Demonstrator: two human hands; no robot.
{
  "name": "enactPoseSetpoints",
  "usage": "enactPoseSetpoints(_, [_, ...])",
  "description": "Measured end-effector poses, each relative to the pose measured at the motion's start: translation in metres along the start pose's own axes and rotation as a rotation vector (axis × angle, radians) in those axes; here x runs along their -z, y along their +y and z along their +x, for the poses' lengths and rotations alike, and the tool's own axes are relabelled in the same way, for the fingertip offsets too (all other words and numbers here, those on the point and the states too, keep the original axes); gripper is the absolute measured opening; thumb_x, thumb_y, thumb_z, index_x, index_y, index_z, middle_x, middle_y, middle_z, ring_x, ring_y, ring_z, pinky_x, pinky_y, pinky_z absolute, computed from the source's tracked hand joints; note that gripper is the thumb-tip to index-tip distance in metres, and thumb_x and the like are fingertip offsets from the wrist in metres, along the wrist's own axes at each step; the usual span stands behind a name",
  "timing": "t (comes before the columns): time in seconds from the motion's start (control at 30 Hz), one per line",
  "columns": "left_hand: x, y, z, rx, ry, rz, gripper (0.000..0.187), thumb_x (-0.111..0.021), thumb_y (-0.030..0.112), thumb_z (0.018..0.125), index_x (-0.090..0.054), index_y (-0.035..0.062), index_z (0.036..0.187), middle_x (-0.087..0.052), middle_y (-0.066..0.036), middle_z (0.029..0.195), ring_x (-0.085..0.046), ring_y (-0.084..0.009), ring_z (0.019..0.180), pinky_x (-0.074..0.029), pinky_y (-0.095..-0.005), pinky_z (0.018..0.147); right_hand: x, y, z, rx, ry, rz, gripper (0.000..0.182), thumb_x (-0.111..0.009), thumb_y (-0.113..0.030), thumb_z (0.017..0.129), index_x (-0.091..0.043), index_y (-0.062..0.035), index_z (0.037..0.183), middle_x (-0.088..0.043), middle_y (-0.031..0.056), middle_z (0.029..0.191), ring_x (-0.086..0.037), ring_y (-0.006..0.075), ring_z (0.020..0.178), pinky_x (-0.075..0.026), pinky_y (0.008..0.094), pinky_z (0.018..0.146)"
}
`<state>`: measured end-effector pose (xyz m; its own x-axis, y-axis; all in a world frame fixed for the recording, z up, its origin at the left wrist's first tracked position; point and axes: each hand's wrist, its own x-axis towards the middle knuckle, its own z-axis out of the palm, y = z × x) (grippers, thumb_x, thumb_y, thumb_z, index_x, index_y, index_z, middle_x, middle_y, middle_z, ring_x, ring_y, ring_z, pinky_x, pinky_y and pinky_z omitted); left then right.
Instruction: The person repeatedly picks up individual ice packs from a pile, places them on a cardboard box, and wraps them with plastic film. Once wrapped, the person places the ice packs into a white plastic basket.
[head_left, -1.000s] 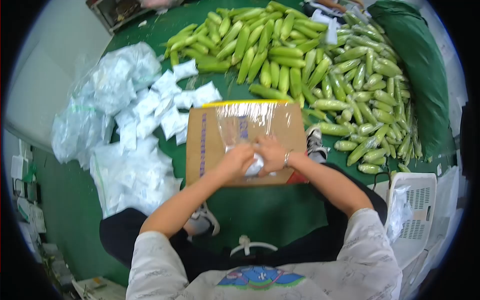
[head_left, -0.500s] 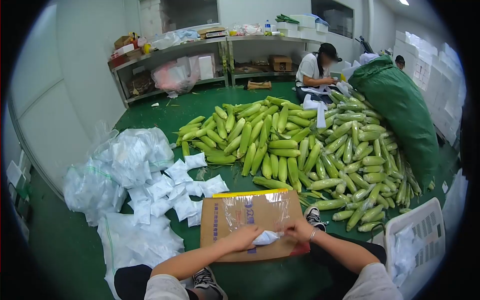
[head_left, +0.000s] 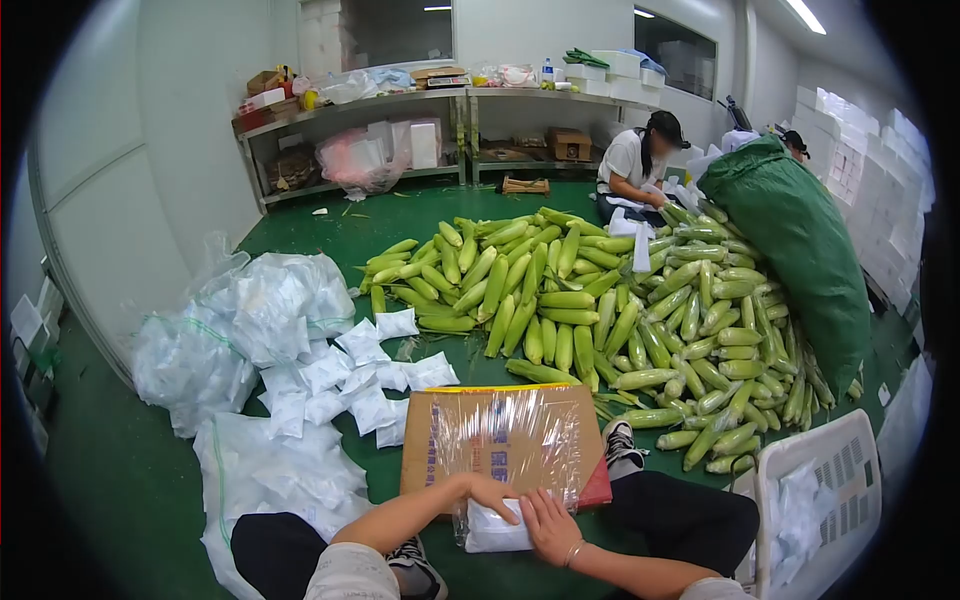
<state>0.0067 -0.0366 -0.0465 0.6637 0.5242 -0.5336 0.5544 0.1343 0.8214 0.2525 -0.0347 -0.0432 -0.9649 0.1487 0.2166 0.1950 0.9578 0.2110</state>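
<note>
A white pillow-shaped packet (head_left: 498, 530) lies at the near edge of a flat cardboard box (head_left: 420, 465), partly under clear plastic film (head_left: 510, 425) stretched over the cardboard. My left hand (head_left: 490, 493) grips the packet's upper edge from the left, fingers bent down over it. My right hand (head_left: 548, 525) rests against the packet's right end, with its fingers stretched out flat on the film. The undersides of both hands are hidden. Left of the box, several similar white packets (head_left: 362, 342) lie loose on the green floor.
Big clear bags of packets (head_left: 265, 305) stand at left. Ahead is a heap of corn (head_left: 490, 285), the right part in film (head_left: 690, 340), beside a green sack (head_left: 790, 230). A white basket (head_left: 860, 440) stands right. Another person (head_left: 640, 165) sits behind the corn; metal shelves (head_left: 360, 95) line the wall.
Both hands have come closer together and nearer to me with the packet, now at the box's near edge. My right hand has gone from a pinch to flat fingers. The view has tilted slightly.
</note>
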Motion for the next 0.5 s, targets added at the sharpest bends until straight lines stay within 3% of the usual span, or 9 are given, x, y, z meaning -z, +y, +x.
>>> enactPoseSetpoints(0.03, [-0.005, -0.003, 0.007, -0.002, 0.002, 0.007, 0.074, -0.07, 0.053, 0.082, -0.054, 0.0005, 0.131, -0.058, -0.02, 0.129, -0.057, -0.0325, 0.113, -0.044, -0.0384, 0.096, -0.007, 0.002, 0.001, -0.007, -0.067, 0.064, 0.087, -0.072, -0.033, 0.074, -0.033, 0.009, 0.139, -0.044, 0.0256, 0.135, -0.042, 0.0413, 0.128, -0.035, 0.0503, 0.107])
enactPoseSetpoints(0.1, [-0.015, 0.0, 0.009, -0.24, 0.333, 0.312, 0.074, -0.063, 0.057, 0.086, -0.053, -0.0023, 0.13, -0.054, -0.023, 0.133, -0.054, -0.037, 0.117, -0.042, -0.0423, 0.098, -0.005, 0.012, 0.011, -0.017, -0.124, 0.129, 0.09, -0.074, -0.034, 0.071, -0.034, 0.0096, 0.139, -0.045, 0.0262, 0.133, -0.043, 0.041, 0.127, -0.036, 0.0492, 0.106])
enactPoseSetpoints(0.13, [-0.028, 0.042, -0.012, 0.214, 0.441, 0.679, 0.078, -0.056, 0.064, 0.087, -0.054, -0.0042, 0.125, -0.056, -0.024, 0.127, -0.055, -0.0399, 0.113, -0.043, -0.047, 0.095, 0.01, 0.021, 0.018, -0.032, -0.228, 0.354, 0.091, -0.075, -0.035, 0.069, -0.035, 0.0106, 0.137, -0.047, 0.0269, 0.131, -0.046, 0.0405, 0.125, -0.038, 0.0478, 0.105])
enactPoseSetpoints(0.17, [-0.033, 0.07, -0.028, 0.215, 0.439, 0.674, 0.078, -0.056, 0.064, 0.087, -0.054, -0.0042, 0.125, -0.056, -0.024, 0.127, -0.055, -0.0399, 0.113, -0.043, -0.047, 0.095, 0.019, 0.03, 0.023, -0.045, -0.341, 0.585, 0.092, -0.075, -0.036, 0.067, -0.036, 0.0117, 0.135, -0.049, 0.0275, 0.128, -0.048, 0.04, 0.122, -0.039, 0.0463, 0.103])
enactPoseSetpoints(0.23, [-0.039, 0.099, -0.049, 0.081, 0.888, 0.893, 0.075, -0.053, 0.066, 0.086, -0.053, -0.0028, 0.118, -0.059, -0.023, 0.109, -0.06, -0.0376, 0.096, -0.045, -0.0447, 0.085, -0.008, 0.051, 0.037, 0.072, -0.448, 0.519, 0.086, -0.076, -0.039, 0.067, -0.043, 0.0062, 0.132, -0.058, 0.0262, 0.119, -0.056, 0.0382, 0.115, -0.044, 0.0425, 0.098])
enactPoseSetpoints(0.3, [-0.046, 0.087, -0.042, 0.058, 0.925, 0.745, 0.07, -0.056, 0.065, 0.084, -0.056, -0.0012, 0.104, -0.058, -0.016, 0.1, -0.059, -0.0334, 0.085, -0.045, -0.0412, 0.077, 0.032, 0.096, 0.097, 0.098, -0.888, 0.662, 0.081, -0.075, -0.04, 0.07, -0.046, -0.0003, 0.135, -0.06, 0.0191, 0.124, -0.057, 0.0326, 0.117, -0.043, 0.0401, 0.1])
enactPoseSetpoints(0.37, [-0.043, 0.076, -0.027, 0.242, 1.076, 0.862, 0.067, -0.057, 0.064, 0.084, -0.056, -0.001, 0.101, -0.059, -0.014, 0.1, -0.06, -0.0311, 0.087, -0.046, -0.0391, 0.076, -0.05, 0.142, 0.118, 0.076, -1.161, 1.385, 0.076, -0.071, -0.043, 0.077, -0.047, -0.0059, 0.139, -0.056, 0.0125, 0.134, -0.053, 0.0248, 0.122, -0.039, 0.0387, 0.103])
enactPoseSetpoints(0.43, [-0.014, 0.036, -0.006, 0.203, 1.158, 0.862, 0.064, -0.058, 0.062, 0.084, -0.061, 0.0005, 0.1, -0.063, -0.016, 0.092, -0.062, -0.0304, 0.086, -0.047, -0.0394, 0.072, -0.05, 0.157, 0.136, 0.058, -0.958, 1.511, 0.073, -0.065, -0.048, 0.084, -0.045, -0.0094, 0.143, -0.052, 0.0085, 0.138, -0.047, 0.0186, 0.126, -0.037, 0.0363, 0.105])
enactPoseSetpoints(0.5, [0.009, 0.019, 0.009, 0.239, 1.152, 0.644, 0.068, -0.055, 0.068, 0.083, -0.07, 0.0025, 0.097, -0.067, -0.019, 0.087, -0.067, -0.0299, 0.085, -0.05, -0.0397, 0.07, -0.017, 0.15, 0.145, -0.553, -1.047, 1.657, 0.07, -0.062, -0.039, 0.089, -0.039, -0.002, 0.144, -0.051, 0.0125, 0.139, -0.046, 0.0193, 0.128, -0.034, 0.0316, 0.108])
